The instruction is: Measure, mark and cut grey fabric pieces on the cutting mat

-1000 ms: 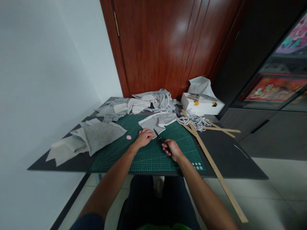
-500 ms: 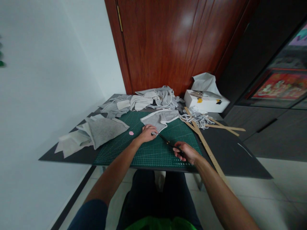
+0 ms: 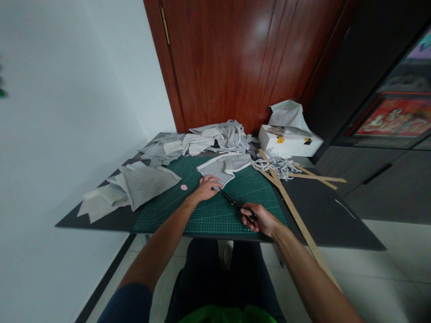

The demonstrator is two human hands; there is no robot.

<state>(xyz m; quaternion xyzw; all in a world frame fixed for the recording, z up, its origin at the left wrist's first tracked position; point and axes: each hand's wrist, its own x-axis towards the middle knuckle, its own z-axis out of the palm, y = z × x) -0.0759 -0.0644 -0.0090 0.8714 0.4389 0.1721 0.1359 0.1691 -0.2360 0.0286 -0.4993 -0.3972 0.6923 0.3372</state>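
On the green cutting mat (image 3: 208,220) lies a grey fabric piece (image 3: 224,166) with pale edges. My left hand (image 3: 206,187) rests on its near corner, the fingers together on the cloth. Black scissors (image 3: 232,202) reach from my right hand (image 3: 255,217) to that corner, their tips beside my left fingers. My right fingers are wrapped round the scissor handles. A small pink piece (image 3: 183,187) lies on the mat left of my left hand.
Grey and cream fabric pieces (image 3: 148,184) lie at the left, with a heap of cloth (image 3: 215,139) at the back. At the right are wooden rulers (image 3: 296,215), a tangle of thin strips (image 3: 278,166) and a white box (image 3: 289,143).
My right hand and the scissors have shifted slightly left and toward me. The tips are still at the fabric's near corner, and my left hand has barely moved.
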